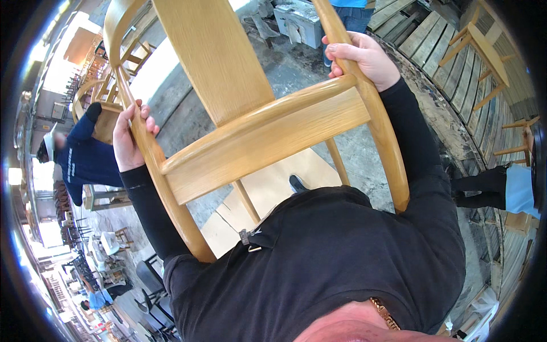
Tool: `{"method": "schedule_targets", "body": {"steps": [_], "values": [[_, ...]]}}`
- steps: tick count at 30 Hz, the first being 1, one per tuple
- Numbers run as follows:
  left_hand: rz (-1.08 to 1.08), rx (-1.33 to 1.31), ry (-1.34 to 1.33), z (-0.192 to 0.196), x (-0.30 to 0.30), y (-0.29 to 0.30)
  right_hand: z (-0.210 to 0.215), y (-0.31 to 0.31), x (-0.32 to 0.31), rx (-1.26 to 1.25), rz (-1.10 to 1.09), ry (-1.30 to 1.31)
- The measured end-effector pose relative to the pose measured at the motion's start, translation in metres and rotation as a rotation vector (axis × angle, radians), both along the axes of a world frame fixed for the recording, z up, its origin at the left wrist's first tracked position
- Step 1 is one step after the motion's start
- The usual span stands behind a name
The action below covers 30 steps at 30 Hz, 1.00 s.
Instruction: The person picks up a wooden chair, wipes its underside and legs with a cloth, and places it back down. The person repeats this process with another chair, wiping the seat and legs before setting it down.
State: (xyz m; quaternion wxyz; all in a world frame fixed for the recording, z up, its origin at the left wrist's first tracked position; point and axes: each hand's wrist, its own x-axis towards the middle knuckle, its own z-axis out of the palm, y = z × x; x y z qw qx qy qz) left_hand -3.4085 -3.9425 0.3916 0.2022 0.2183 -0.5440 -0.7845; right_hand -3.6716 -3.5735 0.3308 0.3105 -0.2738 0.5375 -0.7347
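Note:
A light-brown wooden chair frame [273, 145] is held up in front of my chest, tilted, with its broad flat splat [213, 60] pointing away from me. My left hand [126, 139] wraps around its left curved post. Higher up on the opposite side, my right hand [370, 60] grips the right post just above the joint with the crossrail. Two rounded post ends come back close to my upper arms. Thinner legs show beneath the crossrail, partly hidden by it and by my dark shirt.
Brown cardboard sheet [279, 176] lies on the concrete floor under the chair. At left a person in dark clothing [91, 151] stands beside other wooden chairs. Slatted wooden pallets [436, 45] and another chair [484, 51] are at right, near a person in dark trousers [484, 188].

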Motion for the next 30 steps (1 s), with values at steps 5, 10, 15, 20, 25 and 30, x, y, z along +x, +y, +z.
{"method": "schedule_targets", "body": {"steps": [5,10,15,20,25,30], "values": [[0.020,-0.028,0.044,0.005,-0.020,-0.063,0.015,-0.077,-0.035,-0.008,0.046,0.087],[0.042,-0.122,0.151,0.008,-0.055,-0.101,0.041,-0.125,-0.074,-0.032,0.040,0.197],[0.115,-0.230,0.178,0.003,-0.121,-0.147,0.044,-0.189,-0.150,-0.020,0.029,0.151],[0.250,-0.185,0.193,0.010,-0.190,-0.225,0.052,-0.311,-0.260,-0.021,0.176,0.168],[0.346,-0.155,0.262,0.011,-0.243,-0.333,0.067,-0.456,-0.343,0.001,0.301,0.184],[0.422,-0.138,0.207,0.006,-0.299,-0.461,0.066,-0.599,-0.409,0.037,0.335,0.202]]}}
